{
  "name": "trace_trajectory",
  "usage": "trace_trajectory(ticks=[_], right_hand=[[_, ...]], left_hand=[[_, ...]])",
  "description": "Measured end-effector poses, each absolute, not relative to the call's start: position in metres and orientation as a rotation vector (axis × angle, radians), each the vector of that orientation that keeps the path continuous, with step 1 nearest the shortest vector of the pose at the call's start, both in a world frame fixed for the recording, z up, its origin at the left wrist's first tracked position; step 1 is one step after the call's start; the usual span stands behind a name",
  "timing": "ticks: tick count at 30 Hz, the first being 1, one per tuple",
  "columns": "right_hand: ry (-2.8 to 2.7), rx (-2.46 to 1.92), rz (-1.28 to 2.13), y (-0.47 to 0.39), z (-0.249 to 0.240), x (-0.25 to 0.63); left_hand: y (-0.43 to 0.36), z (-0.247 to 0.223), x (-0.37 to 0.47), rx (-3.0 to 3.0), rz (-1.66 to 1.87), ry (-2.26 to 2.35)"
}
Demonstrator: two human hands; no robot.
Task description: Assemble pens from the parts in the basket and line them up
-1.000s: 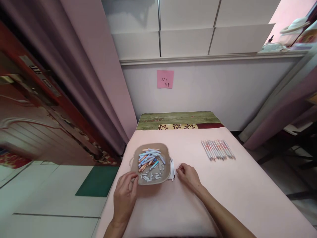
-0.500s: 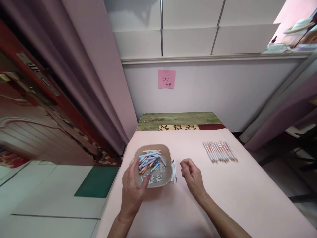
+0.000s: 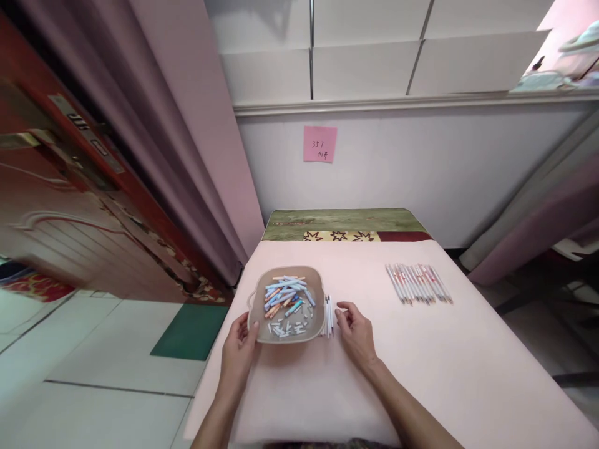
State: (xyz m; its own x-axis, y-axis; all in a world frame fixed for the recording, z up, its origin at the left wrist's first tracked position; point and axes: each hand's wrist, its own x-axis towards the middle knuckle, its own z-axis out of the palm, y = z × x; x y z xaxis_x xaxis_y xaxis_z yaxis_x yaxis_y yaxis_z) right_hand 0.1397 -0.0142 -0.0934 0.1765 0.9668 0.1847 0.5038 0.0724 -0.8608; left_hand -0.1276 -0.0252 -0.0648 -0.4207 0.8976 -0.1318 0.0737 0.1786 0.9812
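A red door (image 3: 65, 234) and a mauve curtain (image 3: 159, 118) stand at far left, with a green mat (image 3: 189, 330) on the tiled floor below, beside a table (image 3: 449, 362) spread with a pink cover. At the table's left side, a person's bare left hand (image 3: 238, 355) grasps the near left corner of a beige tray (image 3: 316, 325), thumb at the rim and fingers curled against its outer side. Slim blue and orange sticks (image 3: 283, 297) lie crisscrossed in a heap in the tray's far part; small pale pieces (image 3: 283, 330) are scattered across its near part. On the wall beyond hangs a pink note (image 3: 320, 144) with handwriting. Just beside the tray's right wall, a small group of thin white sticks (image 3: 328, 318) rests on the cover, roughly parallel, their long axes running near to far. The right hand (image 3: 358, 335) is the nearer of the two to that group: its fingertips are close by on the right, level with the sticks' middle stretch, and the sticks lie crosswise to the reach of the bent fingers. Thumb and forefinger are slightly parted, with nothing visible between them; the other fingers are tucked in, their grip hidden. At far right, well apart from both hands, pale pens (image 3: 418, 284) lie side by side in a slanting row.
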Motion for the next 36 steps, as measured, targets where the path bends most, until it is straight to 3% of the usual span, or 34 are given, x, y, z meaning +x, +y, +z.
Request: trace_trajectory(ticks=[6, 12, 18, 25, 36], right_hand=[[-1.513, -1.597, 0.531, -0.015, -0.115, 0.151], [-1.996, -1.321, 0.235, -0.017, -0.106, 0.142], [-1.998, -1.223, 0.261, -0.015, -0.111, 0.145], [-1.838, -1.396, 0.243, -0.009, -0.125, 0.149], [-1.868, -1.424, 0.27, -0.012, -0.124, 0.151]], left_hand=[[-0.034, -0.055, -0.109, 0.746, 1.28, 1.528], [-0.035, -0.056, -0.1, 0.791, 1.302, 1.585], [-0.074, -0.081, -0.087, 0.995, 1.597, 2.125], [-0.099, -0.103, -0.018, 2.354, 0.88, 1.81], [-0.082, -0.118, 0.019, 2.573, 0.647, 1.939]])
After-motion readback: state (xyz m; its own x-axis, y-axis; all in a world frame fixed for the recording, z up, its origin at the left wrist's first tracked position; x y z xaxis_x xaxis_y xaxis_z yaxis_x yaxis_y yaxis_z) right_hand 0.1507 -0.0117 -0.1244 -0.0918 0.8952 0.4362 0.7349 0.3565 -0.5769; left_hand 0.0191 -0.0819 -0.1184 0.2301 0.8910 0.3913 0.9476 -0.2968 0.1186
